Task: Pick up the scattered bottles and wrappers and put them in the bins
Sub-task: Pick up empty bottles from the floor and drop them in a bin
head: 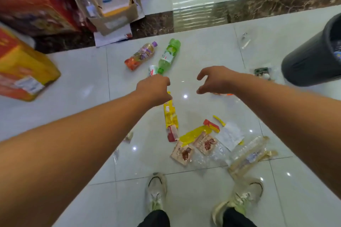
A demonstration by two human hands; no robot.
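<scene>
My right hand [215, 80] is half open, fingers bent, and holds nothing. My left hand [154, 88] is curled above the yellow wrapper [170, 114]; I cannot tell if it pinches it. I judge that most of the work is left: the green bottle [168, 55] and orange bottle [141, 56] lie on the far floor, and the brown wrappers [193, 148] lie near my shoes. The dark bin [310, 61] at far right has something inside. The labels are too blurred to read.

glossy tiled floor [203, 57], clear green plastic bottle [168, 55], matt dark bin [310, 61]
</scene>
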